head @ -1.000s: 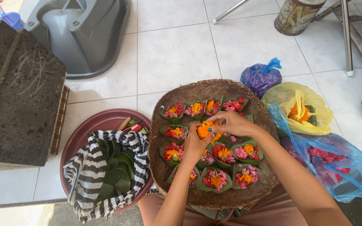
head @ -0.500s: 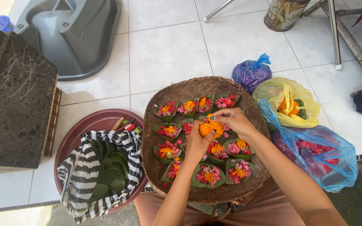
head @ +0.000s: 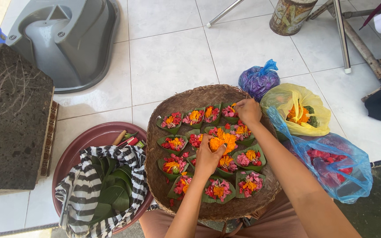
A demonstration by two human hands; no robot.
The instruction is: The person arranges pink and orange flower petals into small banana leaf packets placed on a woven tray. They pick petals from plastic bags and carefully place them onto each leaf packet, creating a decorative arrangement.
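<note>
head view shows the left hand (head: 207,159) with fingers closed around a clump of orange marigold petals (head: 222,143) above the round woven basket tray (head: 177,103), a ready supply, while the right hand (head: 248,110) pinches petals into a far green leaf cup (head: 230,112).

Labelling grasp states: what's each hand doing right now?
Left hand: closed on orange marigold petals.
Right hand: fingers down at a far leaf cup; grip unclear.

Woven tray (head: 186,99) at centre holds leaf cups (head: 173,144); bowl (head: 78,147) to its left, bags (head: 303,108) to its right, basin (head: 73,42) behind.
</note>
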